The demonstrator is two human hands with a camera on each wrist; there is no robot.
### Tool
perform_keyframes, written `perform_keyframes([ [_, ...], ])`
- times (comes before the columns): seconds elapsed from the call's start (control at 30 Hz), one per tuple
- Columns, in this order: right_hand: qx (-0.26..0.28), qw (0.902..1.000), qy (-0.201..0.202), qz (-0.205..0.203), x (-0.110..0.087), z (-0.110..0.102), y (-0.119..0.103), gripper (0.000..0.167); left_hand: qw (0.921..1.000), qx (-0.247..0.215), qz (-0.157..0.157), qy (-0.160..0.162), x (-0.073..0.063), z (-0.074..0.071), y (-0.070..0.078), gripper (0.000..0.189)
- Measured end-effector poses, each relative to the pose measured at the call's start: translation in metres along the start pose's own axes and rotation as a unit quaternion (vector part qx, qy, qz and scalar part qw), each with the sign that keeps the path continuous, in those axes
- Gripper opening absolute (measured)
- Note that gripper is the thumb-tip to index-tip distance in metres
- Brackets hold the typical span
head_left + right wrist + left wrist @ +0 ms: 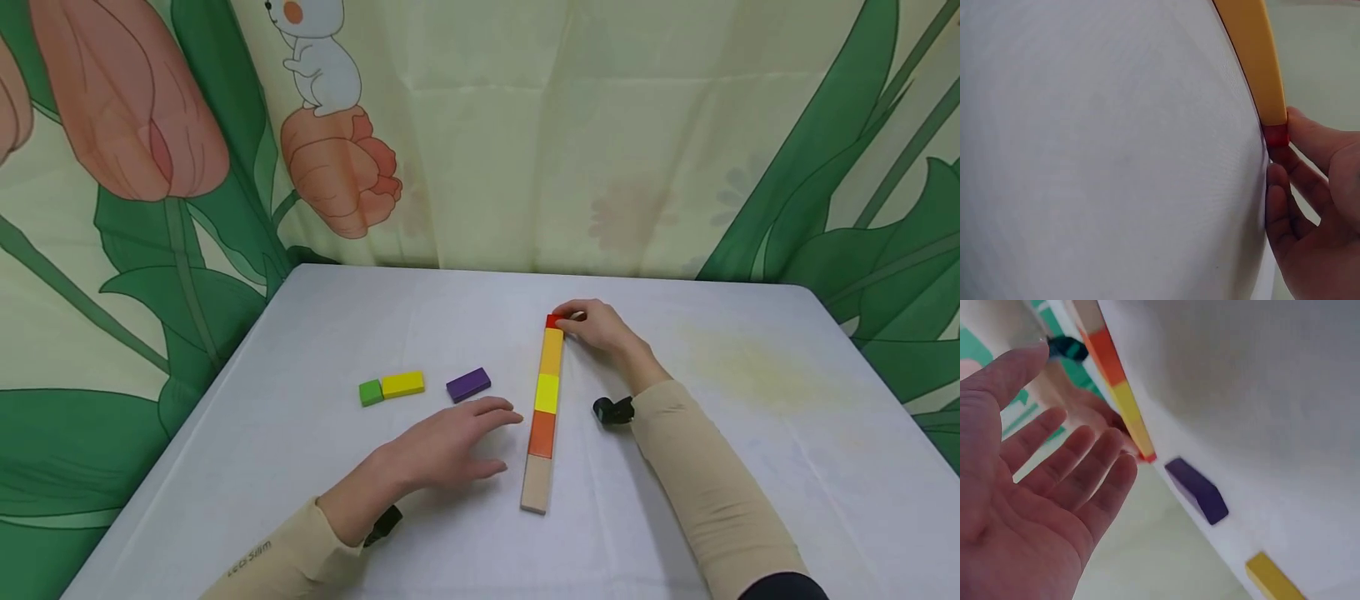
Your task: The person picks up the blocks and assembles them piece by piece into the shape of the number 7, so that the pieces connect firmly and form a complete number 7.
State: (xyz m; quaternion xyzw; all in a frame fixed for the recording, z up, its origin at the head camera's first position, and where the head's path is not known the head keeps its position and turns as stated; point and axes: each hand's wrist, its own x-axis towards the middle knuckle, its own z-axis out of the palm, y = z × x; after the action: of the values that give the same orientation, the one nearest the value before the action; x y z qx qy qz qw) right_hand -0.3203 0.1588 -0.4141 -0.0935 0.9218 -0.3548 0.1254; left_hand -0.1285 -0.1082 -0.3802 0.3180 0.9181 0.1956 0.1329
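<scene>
A straight row of blocks runs away from the viewer on the table: a natural wood block (pixel 536 483), an orange block (pixel 542 434), a yellow block (pixel 547 393), an amber block (pixel 551 352) and a small red block (pixel 552 321) at the far end. My right hand (pixel 596 325) pinches the red block between thumb and fingers, against the end of the amber block (pixel 1254 56). Left of the row, my left hand (pixel 450 442) hovers with fingers spread and nothing in it. In the left wrist view its palm and extended fingers (pixel 1107 506) show.
Beyond the left hand lie a purple block (pixel 468 384), a yellow block (pixel 403 384) and a green cube (pixel 371 392), the last two close together. The white-covered table (pixel 750 467) ends at a printed curtain (pixel 510 167) behind.
</scene>
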Motion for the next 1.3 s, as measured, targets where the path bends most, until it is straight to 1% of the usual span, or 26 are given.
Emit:
perform_keyframes([
  [0.07,-0.001,1.0,-0.001,-0.003,0.0,0.0,0.001,0.035,0.9997,0.002,-0.02,0.011,0.001,-0.007,-0.005,0.057],
  [0.17,-0.001,1.0,0.001,-0.008,-0.001,0.0,0.001,0.034,0.9984,0.018,-0.038,0.037,0.004,-0.017,-0.015,0.054],
  [0.23,-0.002,0.9999,0.003,-0.012,-0.001,0.0,0.002,0.034,0.9973,0.027,-0.042,0.054,0.009,-0.024,-0.023,0.05],
  [0.33,-0.004,0.9999,0.004,-0.016,-0.002,-0.002,0.003,0.034,0.9962,0.03,-0.045,0.069,0.016,-0.032,-0.035,0.046],
  [0.4,-0.006,0.9998,0.008,-0.018,-0.003,-0.002,0.003,0.034,0.9965,0.03,-0.045,0.065,0.022,-0.036,-0.042,0.044],
  [0.53,-0.003,0.9998,0.011,-0.018,-0.002,-0.001,0.004,0.034,0.9972,0.031,-0.052,0.043,0.031,-0.038,-0.052,0.044],
  [0.67,0.003,0.9999,0.007,-0.014,-0.001,0.0,0.003,0.034,0.9971,0.034,-0.063,0.027,0.037,-0.036,-0.06,0.044],
  [0.87,0.006,0.9999,0.005,-0.006,0.0,0.0,0.001,0.034,0.9967,0.041,-0.067,0.021,0.046,-0.032,-0.071,0.041],
  [0.97,0.004,0.9999,0.007,-0.008,0.0,0.0,0.001,0.034,0.9968,0.035,-0.068,0.021,0.051,-0.032,-0.075,0.038],
  [1.13,0.005,0.9999,0.008,-0.012,0.0,0.001,0.001,0.034,0.9969,0.029,-0.069,0.025,0.062,-0.033,-0.075,0.036],
  [1.3,0.007,0.9999,0.01,-0.008,-0.001,0.0,0.001,0.033,0.9962,0.018,-0.08,0.031,0.078,-0.034,-0.075,0.037],
])
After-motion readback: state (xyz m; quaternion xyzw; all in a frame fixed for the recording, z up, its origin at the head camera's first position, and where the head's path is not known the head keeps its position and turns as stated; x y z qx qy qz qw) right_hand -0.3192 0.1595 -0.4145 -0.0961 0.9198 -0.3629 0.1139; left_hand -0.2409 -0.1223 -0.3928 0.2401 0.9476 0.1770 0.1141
